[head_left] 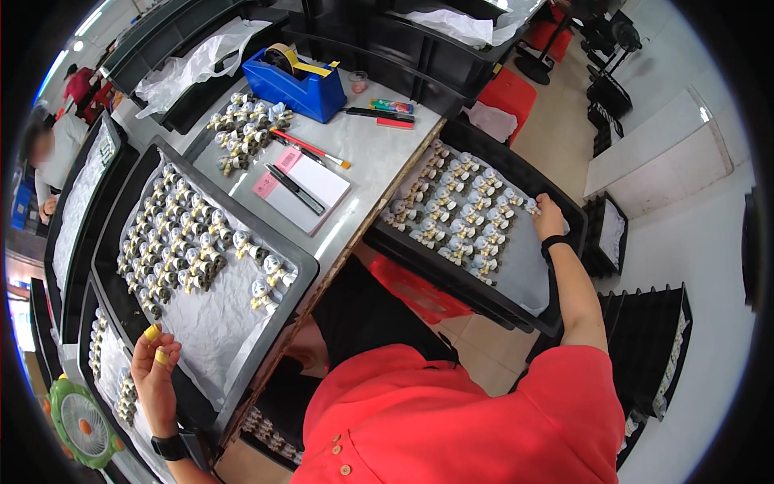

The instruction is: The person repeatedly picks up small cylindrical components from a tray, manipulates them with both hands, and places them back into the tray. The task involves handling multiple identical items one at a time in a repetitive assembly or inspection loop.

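Note:
My right hand [549,218] reaches into the black tray on the right [571,211], its fingers closed on a small figurine [531,206] in white, grey and yellow. That figurine is at the end of rows of similar figurines [461,208] standing on white paper. My left hand [153,373] is raised over the near-left rim of the left black tray [302,270]. Its fingers are loosely bent and apart, with yellow wraps on two fingertips and nothing visible in them. Many matching figurines [173,234] stand in that left tray, with bare lining paper [214,335] nearest me.
On the grey table [355,169] are a blue tape dispenser [298,85], a figurine cluster [242,129], a notepad [310,189] with a pen, and a red brush [318,149]. More black trays surround it. A green fan [85,423] stands lower left; another person [60,153] sits far left.

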Available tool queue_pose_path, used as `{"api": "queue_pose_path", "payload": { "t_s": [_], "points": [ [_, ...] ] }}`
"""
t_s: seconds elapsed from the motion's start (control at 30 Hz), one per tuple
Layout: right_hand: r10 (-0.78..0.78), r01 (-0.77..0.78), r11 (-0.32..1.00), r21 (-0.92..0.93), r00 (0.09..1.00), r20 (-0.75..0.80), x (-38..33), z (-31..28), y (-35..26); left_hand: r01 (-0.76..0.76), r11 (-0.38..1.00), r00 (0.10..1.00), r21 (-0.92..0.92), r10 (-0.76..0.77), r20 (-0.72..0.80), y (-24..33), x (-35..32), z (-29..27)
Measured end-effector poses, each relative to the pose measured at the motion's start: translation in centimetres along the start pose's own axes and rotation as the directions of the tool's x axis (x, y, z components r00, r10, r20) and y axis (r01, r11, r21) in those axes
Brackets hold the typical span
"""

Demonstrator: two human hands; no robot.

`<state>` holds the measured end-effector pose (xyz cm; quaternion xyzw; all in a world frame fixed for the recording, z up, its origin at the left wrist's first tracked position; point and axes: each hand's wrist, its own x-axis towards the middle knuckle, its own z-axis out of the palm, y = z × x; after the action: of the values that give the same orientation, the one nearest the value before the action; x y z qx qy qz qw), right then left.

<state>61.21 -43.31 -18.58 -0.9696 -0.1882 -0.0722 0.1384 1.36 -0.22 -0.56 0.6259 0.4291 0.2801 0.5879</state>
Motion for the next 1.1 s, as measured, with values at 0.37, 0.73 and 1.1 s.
{"api": "queue_pose_path", "payload": {
  "t_s": [0.37, 0.73, 1.1],
  "points": [
    [-0.087, 0.086, 0.996, 0.025, 0.996, 0.025, 0.5, -2.7, -1.1, -0.007, 0.999, 0.998, 0.036, 0.005, 0.060, 0.2, -0.1, -0.3],
    [-0.145, 0.140, 0.936, 0.323, 0.989, -0.010, -2.1, -7.2, -3.5, -0.014, 1.000, 0.995, -0.023, 0.016, 0.095, 0.9, -0.6, -0.1],
    [0.376, -0.858, 0.319, 0.404, 0.505, 0.777, -8.2, -7.9, 8.6, 0.177, 0.980, 0.668, 0.091, -0.188, 0.720, 8.0, -1.6, 16.0]
  ]
}}
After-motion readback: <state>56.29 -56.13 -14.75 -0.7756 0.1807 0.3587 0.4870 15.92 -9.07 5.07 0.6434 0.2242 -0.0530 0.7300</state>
